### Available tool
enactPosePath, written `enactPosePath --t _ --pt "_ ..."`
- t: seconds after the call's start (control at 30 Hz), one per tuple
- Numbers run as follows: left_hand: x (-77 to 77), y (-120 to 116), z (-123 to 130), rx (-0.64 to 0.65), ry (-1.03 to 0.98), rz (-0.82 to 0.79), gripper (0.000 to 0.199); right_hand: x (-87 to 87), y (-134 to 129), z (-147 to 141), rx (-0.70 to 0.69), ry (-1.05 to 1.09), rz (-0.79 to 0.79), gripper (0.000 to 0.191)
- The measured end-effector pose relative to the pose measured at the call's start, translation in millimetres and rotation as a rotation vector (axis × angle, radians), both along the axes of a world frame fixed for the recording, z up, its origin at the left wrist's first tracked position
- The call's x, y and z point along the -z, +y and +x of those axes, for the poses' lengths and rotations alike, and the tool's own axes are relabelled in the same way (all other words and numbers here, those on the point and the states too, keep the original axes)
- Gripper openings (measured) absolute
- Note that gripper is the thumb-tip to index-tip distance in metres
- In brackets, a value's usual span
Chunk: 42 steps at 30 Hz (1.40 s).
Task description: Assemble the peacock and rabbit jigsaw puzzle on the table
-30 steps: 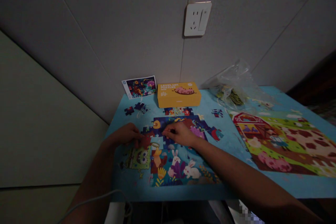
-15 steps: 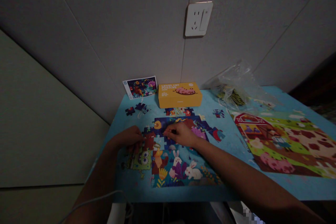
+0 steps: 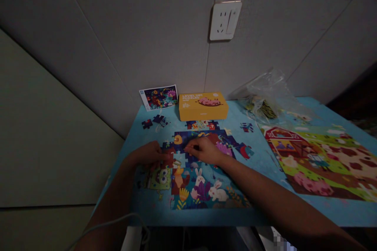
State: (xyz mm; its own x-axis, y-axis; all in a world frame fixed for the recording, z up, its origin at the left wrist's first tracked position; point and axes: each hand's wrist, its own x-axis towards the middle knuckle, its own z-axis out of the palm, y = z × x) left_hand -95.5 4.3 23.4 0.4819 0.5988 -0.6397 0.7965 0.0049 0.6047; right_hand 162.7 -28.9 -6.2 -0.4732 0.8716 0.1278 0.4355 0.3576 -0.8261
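A partly joined jigsaw puzzle (image 3: 203,200) with rabbits and flowers lies in front of me on the blue tabletop. My left hand (image 3: 150,153) is at its left side, fingers bent and closed on a reddish-brown puzzle piece (image 3: 168,160) next to the joined part. My right hand (image 3: 203,150) rests on the upper part of the puzzle. Its thumb and fingertips are pinched together at the dark blue pieces, and whatever lies between them is too small to make out. A gap in the puzzle between my hands shows the light tabletop print.
Behind the puzzle stand a yellow puzzle box (image 3: 203,115) and a picture card (image 3: 159,98). Loose pieces (image 3: 147,124) lie at the back left, others (image 3: 246,127) at the right. Farther right are a clear plastic bag (image 3: 265,104) and a farm puzzle (image 3: 321,160). A cable (image 3: 118,218) crosses my left forearm.
My left hand's fingers have reached slightly to the right over the reddish-brown piece. My right hand stays in about the same place on the puzzle. The view has shifted slightly.
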Motion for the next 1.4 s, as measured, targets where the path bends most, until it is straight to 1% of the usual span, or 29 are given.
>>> enactPosePath --t 0.1,0.4,0.53,0.73,0.83,1.1,1.3,1.4 --pt "1.7 1 -1 -0.028 0.024 0.016 0.071 -0.3 0 0 0.006 -0.012 0.0 0.028" --pt "2.2 4 3 -0.106 0.063 0.017 0.067 2.0 -1 0 0.015 -0.025 0.009 0.029" --pt "2.1 4 4 -0.111 0.076 0.04 0.069 3.8 0 0 0.022 -0.016 0.0 0.029" --pt "2.1 4 1 -0.092 -0.001 -0.03 0.067 -1.0 0 0 0.024 0.012 0.0 0.029" --pt "2.7 6 0 -0.105 0.0 -0.027 0.065 -2.0 -1 0 0.022 0.002 -0.009 0.03" --pt "4.7 6 1 -0.086 -0.017 -0.01 0.068 2.1 0 0 0.03 -0.021 0.005 0.028" --pt "-2.8 4 -3 -0.104 -0.026 -0.037 0.067 0.2 0 0 0.022 -0.039 0.023 0.029" --pt "-5.2 4 -4 -0.091 -0.038 -0.033 0.066 -0.5 0 1 0.021 -0.034 0.01 0.029"
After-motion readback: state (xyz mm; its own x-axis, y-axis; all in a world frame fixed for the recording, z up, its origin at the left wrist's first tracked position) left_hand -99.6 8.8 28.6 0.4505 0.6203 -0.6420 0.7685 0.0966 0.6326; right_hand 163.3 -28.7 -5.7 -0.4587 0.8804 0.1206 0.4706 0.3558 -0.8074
